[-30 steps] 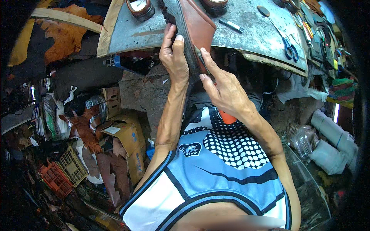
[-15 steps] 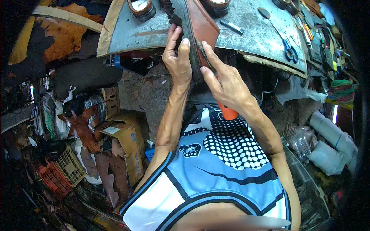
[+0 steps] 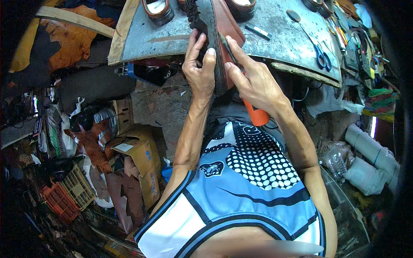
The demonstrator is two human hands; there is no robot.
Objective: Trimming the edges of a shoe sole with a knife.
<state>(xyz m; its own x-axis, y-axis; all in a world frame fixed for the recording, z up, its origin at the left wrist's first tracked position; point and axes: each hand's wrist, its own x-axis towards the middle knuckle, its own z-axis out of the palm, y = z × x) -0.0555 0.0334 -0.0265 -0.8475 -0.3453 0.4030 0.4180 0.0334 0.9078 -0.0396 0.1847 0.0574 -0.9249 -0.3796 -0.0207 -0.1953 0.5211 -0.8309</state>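
Observation:
A reddish-brown leather shoe (image 3: 229,23) is tipped on its side at the bench's near edge, its dark sole (image 3: 209,28) facing left. Along the sole runs a ragged black strip (image 3: 194,17). My left hand (image 3: 201,71) is closed on the sole's edge, thumb upward, fingers behind the strip. In my right hand (image 3: 257,84) is a knife with an orange handle (image 3: 257,115). Its narrow dark blade lies against the shoe where sole and leather meet; the hand hides part of it.
On the grey-topped bench (image 3: 284,47) stand a brown shoe (image 3: 158,13) and another (image 3: 241,8). A small marker-like stick (image 3: 258,31) and blue-handled scissors (image 3: 322,58) lie to the right. Below left are a cardboard box (image 3: 144,157) and plastic crates (image 3: 77,185); plastic-wrapped rolls (image 3: 370,150) are at right.
The orange handle has swung slightly up and right with my right hand. The shoe has turned a little, and my left hand has moved slightly down and right.

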